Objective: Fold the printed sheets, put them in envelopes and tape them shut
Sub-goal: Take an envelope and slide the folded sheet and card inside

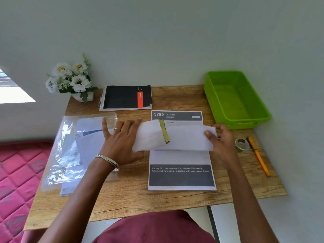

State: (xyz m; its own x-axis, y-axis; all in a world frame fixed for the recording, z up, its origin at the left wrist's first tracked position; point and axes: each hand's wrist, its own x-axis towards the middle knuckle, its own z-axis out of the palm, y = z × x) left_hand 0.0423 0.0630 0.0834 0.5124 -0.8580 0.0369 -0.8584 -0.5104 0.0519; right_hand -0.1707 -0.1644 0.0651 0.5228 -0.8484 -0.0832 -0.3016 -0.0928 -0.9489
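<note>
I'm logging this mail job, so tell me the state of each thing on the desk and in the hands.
Envelope: held by left hand, folded paper partly in.
Right hand: pinching the paper.
Printed sheet: flat, unfolded.
Green basket: empty.
Notebook: closed.
Tape roll: lying unused.

white envelope (184, 137) above printed sheet (181, 172), taped

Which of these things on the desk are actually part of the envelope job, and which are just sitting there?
In use: envelope, folded sheet, printed sheet, tape roll, plastic sleeve of papers.

Lying about: notebook, flowers, green tray, pencil.
</note>
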